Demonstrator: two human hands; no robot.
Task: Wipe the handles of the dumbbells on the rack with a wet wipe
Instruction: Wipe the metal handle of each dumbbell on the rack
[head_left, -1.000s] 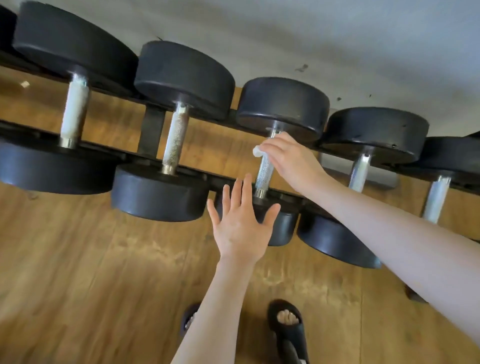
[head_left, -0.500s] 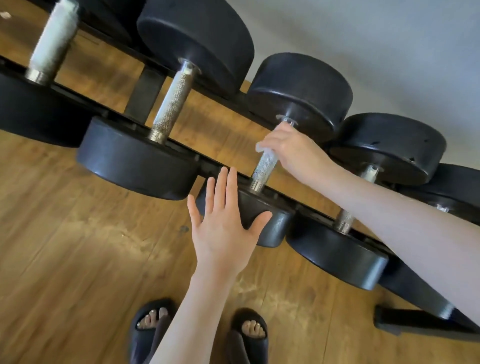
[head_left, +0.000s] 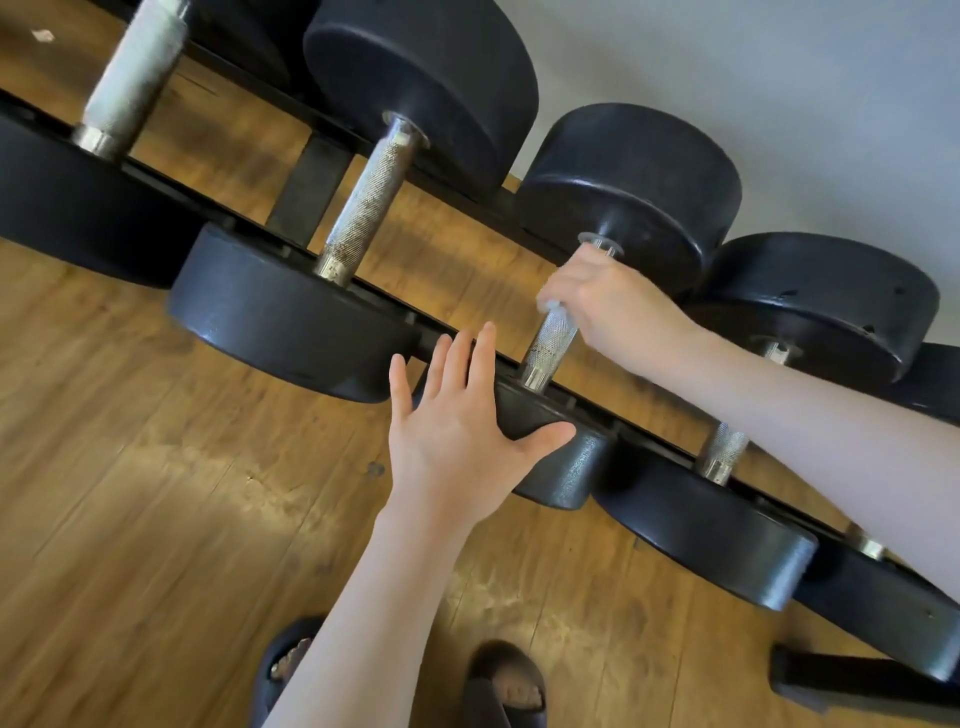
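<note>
— Black rack (head_left: 470, 340) runs across the wooden floor (head_left: 156, 519), and the dumbbell (head_left: 597, 291) sits mid-row.
— Left hand (head_left: 457, 431) presses its near head, fingers straight; right hand (head_left: 608, 306) curls round its handle (head_left: 548, 348), wet wipe (head_left: 551, 307) just peeking out.

Five dumbbells (head_left: 618, 291) on one rack (head_left: 311, 187), two hands (head_left: 457, 441), two black slippers (head_left: 506, 686)

No text, numbers, brand marks or signs can be read anywhere you look. The black ends of the dumbbells (head_left: 631, 182) show you plain faces with only small pits. The rack (head_left: 311, 192), the handles, the wall (head_left: 779, 78) and the wooden floor (head_left: 156, 519) carry no lettering either.
</note>
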